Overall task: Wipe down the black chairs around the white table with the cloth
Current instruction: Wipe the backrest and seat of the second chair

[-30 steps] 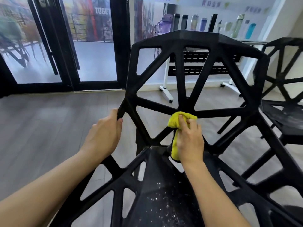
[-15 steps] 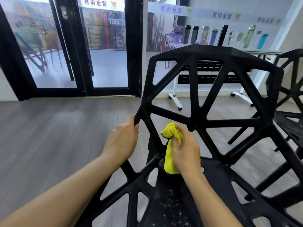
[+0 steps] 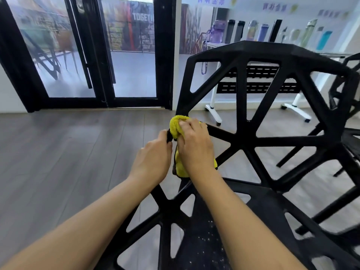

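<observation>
A black plastic chair (image 3: 253,133) with an open lattice back fills the right half of the head view. My right hand (image 3: 195,149) grips a yellow cloth (image 3: 176,125) and holds it against the left edge strut of the chair back. My left hand (image 3: 153,158) grips the same left strut just below and beside the cloth, its fingers curled round the bar. The seat in front of me carries pale specks.
A second black chair (image 3: 348,133) stands at the right edge. Behind is a white table (image 3: 214,114) on castors with several bottles on top. Black-framed glass doors (image 3: 109,55) stand at the back left, with grey wood floor (image 3: 58,152) before them.
My right hand has carried the cloth from the middle of the chair back leftward and up onto the left edge strut, beside my left hand. The view has swung left.
</observation>
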A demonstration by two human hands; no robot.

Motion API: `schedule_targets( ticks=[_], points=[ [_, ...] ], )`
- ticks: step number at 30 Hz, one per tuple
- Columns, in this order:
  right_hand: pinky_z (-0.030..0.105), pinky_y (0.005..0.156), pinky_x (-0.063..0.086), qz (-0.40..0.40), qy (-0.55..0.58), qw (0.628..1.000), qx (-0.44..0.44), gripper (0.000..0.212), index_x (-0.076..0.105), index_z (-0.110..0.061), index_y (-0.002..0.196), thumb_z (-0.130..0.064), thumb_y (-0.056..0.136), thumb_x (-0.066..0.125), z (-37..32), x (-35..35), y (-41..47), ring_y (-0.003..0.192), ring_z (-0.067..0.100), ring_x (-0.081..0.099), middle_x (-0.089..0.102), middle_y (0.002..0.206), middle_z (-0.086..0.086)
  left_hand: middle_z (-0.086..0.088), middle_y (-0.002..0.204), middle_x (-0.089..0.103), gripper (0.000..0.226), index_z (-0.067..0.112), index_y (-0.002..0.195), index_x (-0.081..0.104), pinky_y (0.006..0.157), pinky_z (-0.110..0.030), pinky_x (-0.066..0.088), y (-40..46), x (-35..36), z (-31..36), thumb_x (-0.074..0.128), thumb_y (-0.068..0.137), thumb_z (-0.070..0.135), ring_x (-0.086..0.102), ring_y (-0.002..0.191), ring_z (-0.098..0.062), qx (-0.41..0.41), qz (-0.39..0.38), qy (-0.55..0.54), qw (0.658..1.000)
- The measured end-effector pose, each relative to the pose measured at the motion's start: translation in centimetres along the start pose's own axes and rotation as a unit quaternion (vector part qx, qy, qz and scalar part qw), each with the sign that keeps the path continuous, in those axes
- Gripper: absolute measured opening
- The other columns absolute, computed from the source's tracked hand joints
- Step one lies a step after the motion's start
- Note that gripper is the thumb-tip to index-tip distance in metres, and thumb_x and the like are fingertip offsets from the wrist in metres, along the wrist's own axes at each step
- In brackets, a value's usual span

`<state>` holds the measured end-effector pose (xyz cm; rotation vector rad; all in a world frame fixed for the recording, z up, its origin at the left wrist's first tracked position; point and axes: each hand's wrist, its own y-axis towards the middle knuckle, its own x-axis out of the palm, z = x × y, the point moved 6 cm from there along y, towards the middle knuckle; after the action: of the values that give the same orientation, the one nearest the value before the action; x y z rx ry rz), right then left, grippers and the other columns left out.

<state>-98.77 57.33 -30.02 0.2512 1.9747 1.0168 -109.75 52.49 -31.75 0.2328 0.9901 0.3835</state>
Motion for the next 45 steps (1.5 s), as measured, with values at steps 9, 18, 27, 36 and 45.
schedule_targets(
  ticks=[9, 18, 27, 36, 45],
  points=[
    [0.029, 0.065, 0.034, -0.203, -0.097, 0.967, 0.119, 0.014, 0.060, -0.016, 0.101, -0.011, 0.094, 0.049, 5.9, 0.7, -8.1, 0.098, 0.020, 0.048, 0.049, 0.102, -0.004, -0.002, 0.076, 0.061, 0.013, 0.026, 0.116, 0.041, 0.057, -0.046, 0.054, -0.3, -0.3, 0.3, 0.036, 0.105, 0.030, 0.061, 0.061, -0.027, 0.009, 0.003, 0.012, 1.000],
    [0.034, 0.067, 0.035, -0.153, -0.060, 0.979, 0.124, 0.020, 0.060, -0.014, 0.114, -0.012, 0.095, 0.055, 2.5, 0.2, -4.4, 0.107, 0.024, 0.051, 0.053, 0.113, 0.003, -0.003, 0.077, 0.060, 0.018, 0.027, 0.122, 0.042, 0.060, -0.046, 0.056, -0.1, 0.0, 0.1, 0.035, 0.105, 0.031, 0.062, 0.062, -0.028, 0.002, -0.004, 0.007, 1.000],
    [0.035, 0.081, 0.044, -0.324, -0.147, 0.920, 0.164, 0.021, 0.056, -0.011, 0.113, -0.007, 0.093, 0.054, 4.7, 0.9, -6.6, 0.117, 0.028, 0.050, 0.053, 0.121, 0.008, -0.006, 0.079, 0.062, 0.017, 0.029, 0.119, 0.043, 0.062, -0.047, 0.059, -0.1, -0.1, -0.2, 0.035, 0.105, 0.033, 0.063, 0.069, -0.031, 0.005, -0.009, -0.006, 1.000],
    [0.036, 0.068, 0.040, 0.079, -0.020, 0.972, 0.222, 0.025, 0.048, -0.016, 0.113, -0.016, 0.089, 0.057, 12.4, -7.2, -2.7, 0.097, 0.028, 0.050, 0.049, 0.113, 0.007, -0.006, 0.075, 0.059, 0.018, 0.025, 0.120, 0.043, 0.059, -0.048, 0.058, -0.1, -0.1, 0.0, 0.034, 0.105, 0.031, 0.061, 0.064, -0.030, 0.008, -0.003, 0.009, 1.000],
    [0.036, 0.067, 0.037, -0.090, -0.035, 0.970, 0.224, 0.026, 0.053, -0.013, 0.113, -0.015, 0.088, 0.058, 9.8, 0.0, -7.5, 0.095, 0.033, 0.055, 0.052, 0.109, 0.007, -0.005, 0.076, 0.062, 0.019, 0.027, 0.121, 0.043, 0.060, -0.047, 0.059, 0.1, 0.1, -0.2, 0.034, 0.105, 0.032, 0.063, 0.065, -0.030, 0.017, -0.005, 0.005, 1.000]
  ],
)
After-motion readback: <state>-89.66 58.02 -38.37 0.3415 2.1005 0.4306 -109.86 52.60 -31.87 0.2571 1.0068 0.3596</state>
